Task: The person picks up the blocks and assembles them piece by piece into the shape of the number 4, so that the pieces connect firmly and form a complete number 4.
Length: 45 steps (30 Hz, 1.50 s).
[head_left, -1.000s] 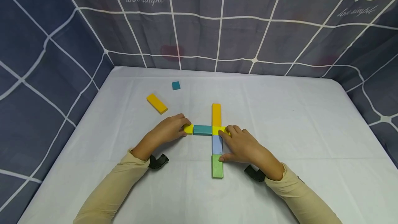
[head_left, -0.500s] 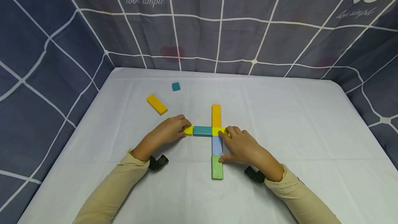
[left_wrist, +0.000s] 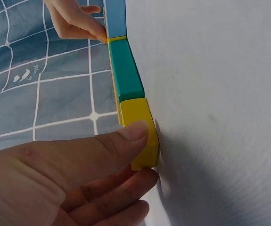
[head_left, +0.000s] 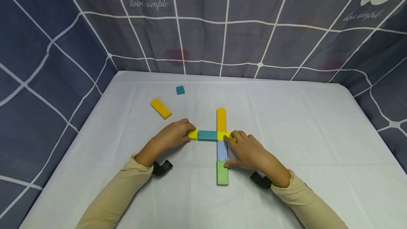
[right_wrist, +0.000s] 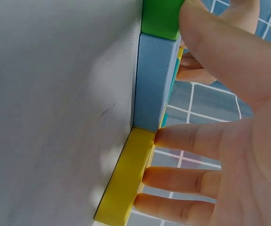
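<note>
My left hand [head_left: 172,134] pinches a small yellow block [head_left: 193,135] between thumb and fingers at the left end of a row. A thin gap parts it from the teal block [head_left: 207,136] in the head view. My right hand [head_left: 249,151] lies over the crossing, its fairly straight fingertips on the right yellow block [right_wrist: 126,179] and its thumb against the green block [head_left: 222,175]. Between the green and yellow blocks lies a light blue block [head_left: 222,151]. An orange-yellow block [head_left: 221,119] extends up from the crossing. The right hand partly covers the yellow block in the head view.
A loose orange-yellow block [head_left: 160,108] lies tilted on the white tablecloth [head_left: 286,116], beyond the left hand. Farther back sits a small teal block [head_left: 180,90]. Dark gridded curtains [head_left: 203,41] surround the table at the back and sides. Black wrist straps [head_left: 162,168] are worn on both arms.
The whole scene has shifted slightly downward in the head view. Both hands keep their places on the same blocks, and no block has visibly moved.
</note>
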Available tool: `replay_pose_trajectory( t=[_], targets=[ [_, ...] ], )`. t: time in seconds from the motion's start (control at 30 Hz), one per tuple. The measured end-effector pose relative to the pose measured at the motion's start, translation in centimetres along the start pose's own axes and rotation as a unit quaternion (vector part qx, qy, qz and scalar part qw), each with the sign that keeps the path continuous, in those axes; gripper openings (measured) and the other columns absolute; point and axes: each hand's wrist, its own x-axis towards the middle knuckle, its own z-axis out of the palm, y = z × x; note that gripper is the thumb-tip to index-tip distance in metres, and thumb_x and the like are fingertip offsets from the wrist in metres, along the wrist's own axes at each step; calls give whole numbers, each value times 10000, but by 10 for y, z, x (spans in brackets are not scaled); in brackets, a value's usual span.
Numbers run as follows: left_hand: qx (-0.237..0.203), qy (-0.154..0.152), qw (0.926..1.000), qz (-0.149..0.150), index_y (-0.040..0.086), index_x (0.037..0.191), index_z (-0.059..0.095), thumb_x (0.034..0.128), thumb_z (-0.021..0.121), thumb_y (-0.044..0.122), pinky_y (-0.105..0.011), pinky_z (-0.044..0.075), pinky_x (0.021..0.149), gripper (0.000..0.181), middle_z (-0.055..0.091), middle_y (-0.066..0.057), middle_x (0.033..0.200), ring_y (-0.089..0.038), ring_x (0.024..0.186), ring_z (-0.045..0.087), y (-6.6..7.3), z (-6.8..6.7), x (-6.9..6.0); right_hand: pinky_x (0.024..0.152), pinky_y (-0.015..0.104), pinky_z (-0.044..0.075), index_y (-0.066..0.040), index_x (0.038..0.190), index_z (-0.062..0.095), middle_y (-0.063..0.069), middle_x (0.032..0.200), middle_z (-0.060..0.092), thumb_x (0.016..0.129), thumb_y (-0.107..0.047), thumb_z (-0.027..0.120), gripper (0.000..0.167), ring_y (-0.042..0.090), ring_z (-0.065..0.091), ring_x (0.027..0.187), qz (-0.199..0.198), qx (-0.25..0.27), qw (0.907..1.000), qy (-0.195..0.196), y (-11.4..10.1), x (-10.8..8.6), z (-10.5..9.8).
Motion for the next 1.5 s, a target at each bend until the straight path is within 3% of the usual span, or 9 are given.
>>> replay_pose_trajectory(
  t=[0.57, 0.9, 1.23, 1.5],
  targets=[
    [-87, 135, 9999, 52, 50, 1087, 639, 760, 731, 154, -256, 478, 729, 355, 598, -43, 977, -114, 778, 530, 2, 1, -5, 820, 387, 416, -88, 1345, 441, 111, 1245, 444, 695, -663, 603, 883, 270, 409, 1168, 72, 30, 10000, -13, -2, -1, 1],
    [-199, 119, 9997, -94, 71, 1084, 646, 753, 738, 163, -256, 477, 740, 356, 597, -29, 975, -110, 775, 519, 1, 4, -2, 804, 375, 419, -84, 1331, 458, 105, 1214, 457, 687, -662, 611, 879, 265, 418, 1151, 32, 75, 9999, 111, 0, -2, 2],
    [-95, 168, 9998, -110, 90, 1103, 643, 704, 779, 243, -213, 428, 648, 448, 582, -10, 914, -87, 703, 452, -2, 2, -1, 812, 387, 426, -74, 1326, 462, 113, 1213, 459, 684, -662, 612, 883, 271, 424, 1145, 70, 123, 9998, 115, 0, -1, 3],
    [-116, 284, 9989, -356, 96, 1165, 614, 685, 776, 353, -263, 479, 744, 568, 597, -39, 1003, -114, 791, 507, -9, -6, -3, 818, 375, 421, -83, 1327, 462, 102, 1215, 459, 677, -671, 607, 888, 254, 421, 1142, 75, 80, 9998, 191, 0, 1, 4]
  ],
)
